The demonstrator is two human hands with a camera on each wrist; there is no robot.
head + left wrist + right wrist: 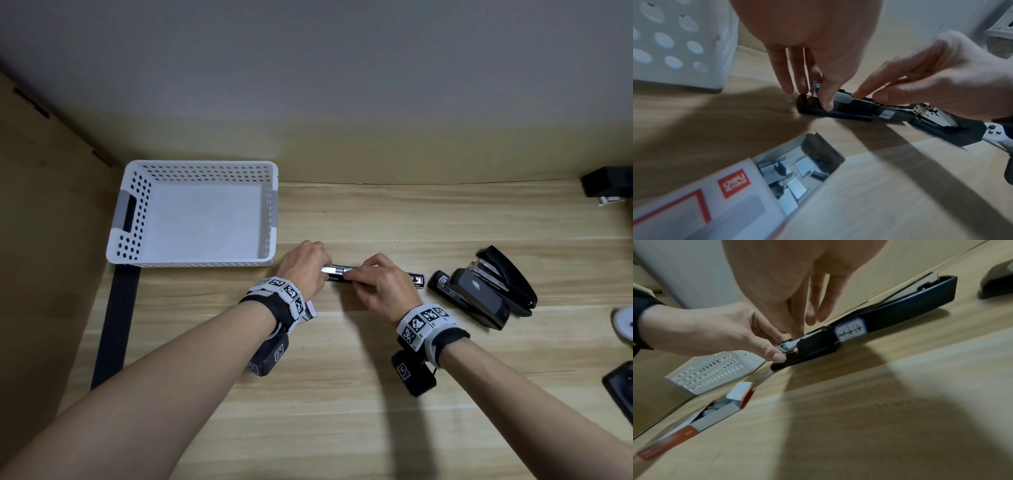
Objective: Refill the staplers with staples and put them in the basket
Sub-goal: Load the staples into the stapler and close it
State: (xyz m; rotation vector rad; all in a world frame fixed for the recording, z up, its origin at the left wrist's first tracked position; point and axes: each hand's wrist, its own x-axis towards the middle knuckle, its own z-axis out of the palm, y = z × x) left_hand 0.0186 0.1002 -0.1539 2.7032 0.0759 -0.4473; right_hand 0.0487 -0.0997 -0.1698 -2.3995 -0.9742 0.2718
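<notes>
A black stapler (pixel 416 279) lies opened out flat on the wooden table, just right of the empty white perforated basket (pixel 202 166). My left hand (pixel 308 263) pinches its left end, thumb on the near side (pixel 816 97). My right hand (pixel 363 274) pinches across the silver magazine (pixel 842 97) with forefinger and thumb; I cannot tell whether a staple strip lies under them. A white label (pixel 851 329) marks the stapler's side. The open staple box (pixel 797 170) with loose strips sits on the table near my left wrist.
Two more black staplers (pixel 479 298) lie opened, close together, right of my hands. Another dark stapler (pixel 606 185) sits at the far right by the wall. A white object (pixel 623 325) and a black one (pixel 620 390) show at the right edge.
</notes>
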